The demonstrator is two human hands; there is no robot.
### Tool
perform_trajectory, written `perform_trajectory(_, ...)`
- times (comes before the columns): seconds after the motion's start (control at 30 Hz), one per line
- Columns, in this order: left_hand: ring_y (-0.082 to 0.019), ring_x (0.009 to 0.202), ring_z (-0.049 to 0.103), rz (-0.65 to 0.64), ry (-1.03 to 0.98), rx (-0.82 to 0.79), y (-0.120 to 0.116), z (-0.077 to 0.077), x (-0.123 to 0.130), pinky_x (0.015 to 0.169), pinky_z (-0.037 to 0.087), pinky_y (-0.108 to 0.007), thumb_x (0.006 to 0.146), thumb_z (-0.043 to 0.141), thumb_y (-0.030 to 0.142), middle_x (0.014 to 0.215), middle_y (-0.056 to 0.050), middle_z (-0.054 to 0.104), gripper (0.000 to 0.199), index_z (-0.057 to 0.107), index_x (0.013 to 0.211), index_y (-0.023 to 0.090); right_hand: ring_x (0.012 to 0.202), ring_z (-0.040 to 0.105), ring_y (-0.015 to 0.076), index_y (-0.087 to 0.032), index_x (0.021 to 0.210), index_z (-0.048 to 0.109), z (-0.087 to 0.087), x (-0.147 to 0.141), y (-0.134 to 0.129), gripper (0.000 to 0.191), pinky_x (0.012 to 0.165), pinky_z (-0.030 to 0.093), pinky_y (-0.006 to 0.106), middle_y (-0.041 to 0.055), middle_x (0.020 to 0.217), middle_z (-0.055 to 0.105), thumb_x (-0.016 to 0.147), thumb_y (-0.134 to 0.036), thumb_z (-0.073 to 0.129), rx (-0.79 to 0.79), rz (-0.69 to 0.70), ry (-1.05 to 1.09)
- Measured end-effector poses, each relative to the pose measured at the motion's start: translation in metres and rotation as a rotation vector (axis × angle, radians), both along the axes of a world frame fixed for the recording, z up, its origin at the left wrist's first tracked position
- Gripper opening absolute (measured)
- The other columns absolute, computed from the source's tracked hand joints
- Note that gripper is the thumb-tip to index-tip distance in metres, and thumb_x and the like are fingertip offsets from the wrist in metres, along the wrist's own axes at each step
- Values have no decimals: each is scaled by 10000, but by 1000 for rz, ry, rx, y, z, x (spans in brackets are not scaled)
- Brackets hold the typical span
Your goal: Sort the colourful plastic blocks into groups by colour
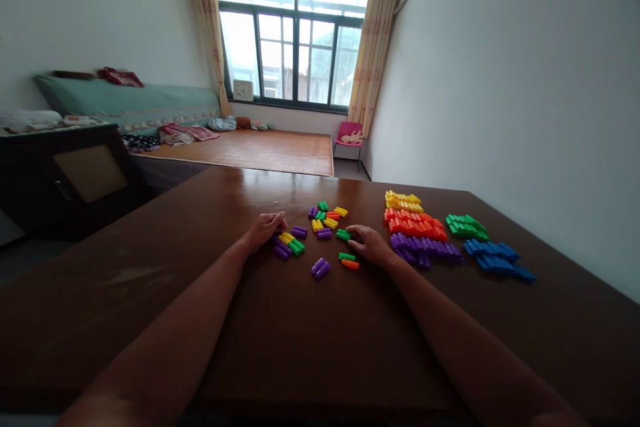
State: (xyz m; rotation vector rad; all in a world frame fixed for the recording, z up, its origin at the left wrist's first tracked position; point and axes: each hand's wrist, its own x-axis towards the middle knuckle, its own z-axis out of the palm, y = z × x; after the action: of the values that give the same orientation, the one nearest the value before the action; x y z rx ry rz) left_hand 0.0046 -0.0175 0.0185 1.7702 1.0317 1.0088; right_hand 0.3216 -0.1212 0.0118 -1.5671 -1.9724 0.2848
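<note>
Sorting by colour, apparently. Right hand (pixel 367 242) half-open, palm down, fingertips at a small green plastic piece (pixel 343 234); grip unclear. Next move likely calls for a pinch, then a carry to the green plastic stack (pixel 467 227) out to its right. Left hand (pixel 265 227) loosely curled, hold hidden, beside mixed purple, yellow and green plastic pieces (pixel 294 245).

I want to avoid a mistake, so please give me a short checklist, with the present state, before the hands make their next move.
1. Right hand at a green piece: ok.
2. Firm grip by that hand: cannot tell.
3. Left hand free of pieces: cannot tell, its underside is hidden.
4. Yellow group of one colour only: ok.
5. Loose pieces in the middle separated by colour: not ok, several colours are mixed.
6. Pieces away from the table's near edge: ok.
</note>
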Motion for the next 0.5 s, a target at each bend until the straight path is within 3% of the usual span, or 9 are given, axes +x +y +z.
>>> perform_trajectory(0.17, -152, 595, 569, 5, 4, -9, -1, 2, -1, 594, 458, -260, 740, 562, 692, 624, -47, 659, 563, 682, 625, 155, 890, 632, 197, -205, 1043, 646, 5, -6, -5, 271, 837, 510, 340, 57, 993, 689, 772, -193, 644, 53, -13, -35)
perform_trajectory(0.3, -163, 625, 587, 7, 11, -18, 1, 2, -3, 624, 473, -266, 725, 581, 697, 650, -54, 675, 563, 692, 645, 151, 989, 600, 210, -219, 1118, 623, 25, 5, -9, 335, 878, 485, 350, 61, 1086, 680, 783, -219, 640, 189, -45, -100)
perform_trajectory(0.4, -167, 644, 597, 6, 24, -18, 2, 4, -4, 640, 480, -266, 713, 590, 703, 660, -47, 679, 562, 695, 659, 154, 972, 613, 208, -231, 1096, 641, 45, 50, -10, 299, 872, 483, 347, 54, 1072, 689, 799, -268, 624, 206, -147, -134)
perform_trajectory(0.5, -175, 658, 601, 13, 48, -40, 0, 7, -3, 650, 487, -268, 691, 591, 725, 655, -39, 675, 578, 692, 658, 157, 928, 639, 206, -214, 1033, 664, 61, 131, -18, 263, 858, 487, 335, 60, 1022, 704, 782, -284, 629, 156, -340, -157)
